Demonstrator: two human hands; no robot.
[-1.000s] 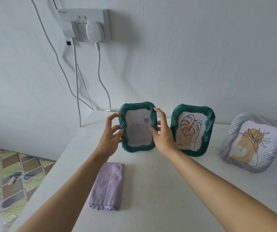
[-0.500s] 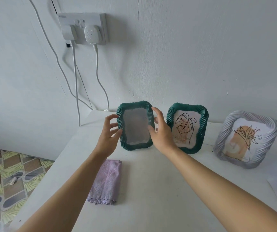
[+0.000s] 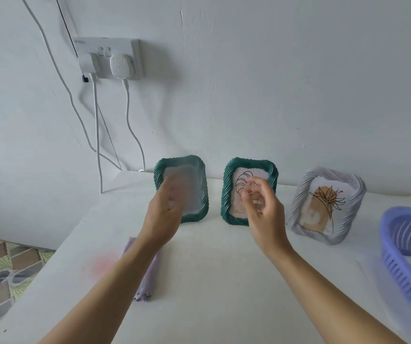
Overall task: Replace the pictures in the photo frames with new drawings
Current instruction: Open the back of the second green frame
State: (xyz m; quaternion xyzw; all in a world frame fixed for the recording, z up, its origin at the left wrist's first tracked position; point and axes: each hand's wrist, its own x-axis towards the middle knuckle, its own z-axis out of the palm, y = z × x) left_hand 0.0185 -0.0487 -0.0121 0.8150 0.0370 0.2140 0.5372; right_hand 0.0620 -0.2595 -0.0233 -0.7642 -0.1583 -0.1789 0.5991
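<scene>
Table: a white table (image 3: pixel 211 281) set against a white wall, with three photo frames standing upright in a row along its far edge.
Left frame: a dark green rope-pattern photo frame (image 3: pixel 200 192), the leftmost of the row. Its pane looks pale and washed out, and no drawing can be made out in it.
Middle frame: a second dark green rope-pattern photo frame (image 3: pixel 228 194) just to the right, apart from the first. It holds a black line drawing of a leaf on white paper.
Right frame: a pale grey rope-pattern photo frame (image 3: pixel 301 194) further right, tilted back. It holds a black line drawing of a spiky plant over a tan patch.
Left hand: the left hand (image 3: pixel 161 219) is raised in front of the lower left part of the leftmost frame, its back to the camera. The fingers (image 3: pixel 173 192) are motion-blurred, stretched upward over the pane and not wrapped round the rim. Whether they touch it cannot be told.
Right hand: the right hand (image 3: pixel 267 214) is held up in front of the middle frame, covering part of its drawing. The fingers (image 3: pixel 251 192) are loosely curled and apart, with nothing between them.
Cloth: a folded lilac microfibre cloth (image 3: pixel 147 276) lies on the table, partly under the left forearm.
Basket: a purple slatted plastic basket (image 3: pixel 398 266) sits at the right edge of the table.
Wall: a white double socket (image 3: pixel 135 58) with two plugs in it, their white cables hanging down behind the table.
</scene>
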